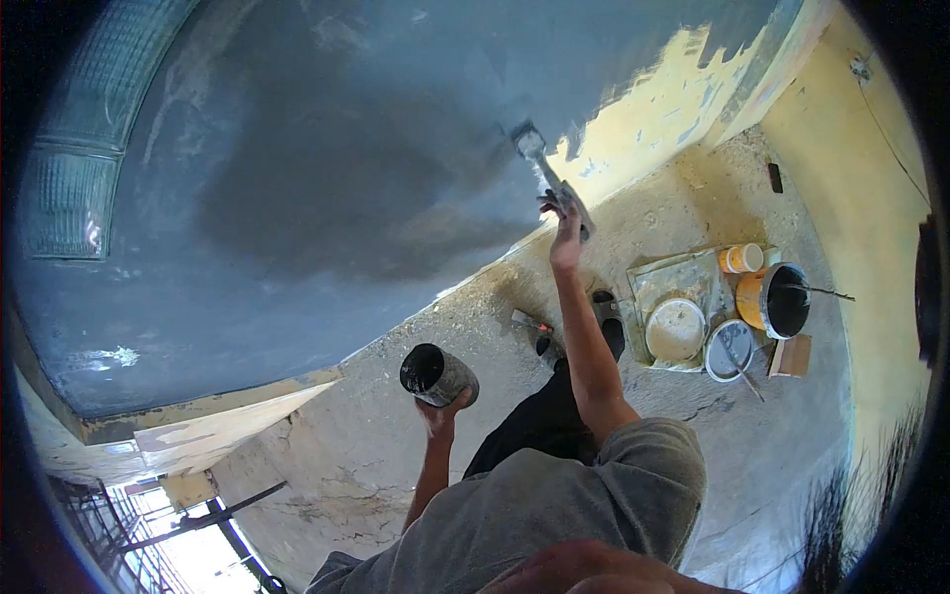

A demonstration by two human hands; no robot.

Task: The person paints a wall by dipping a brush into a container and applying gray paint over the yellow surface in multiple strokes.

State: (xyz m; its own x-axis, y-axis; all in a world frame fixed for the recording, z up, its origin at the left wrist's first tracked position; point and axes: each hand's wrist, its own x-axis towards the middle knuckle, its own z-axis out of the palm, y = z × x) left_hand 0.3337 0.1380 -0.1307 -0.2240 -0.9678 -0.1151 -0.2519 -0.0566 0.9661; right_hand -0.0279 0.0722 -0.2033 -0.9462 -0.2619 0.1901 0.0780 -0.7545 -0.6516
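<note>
Brush in R fingers, head beyond tips, nr wall.

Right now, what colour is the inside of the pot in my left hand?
The inside of the pot looks black, seen best in the head view.

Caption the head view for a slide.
Right hand holds a paintbrush at a part-painted wall; left hand holds a paint pot.
</note>
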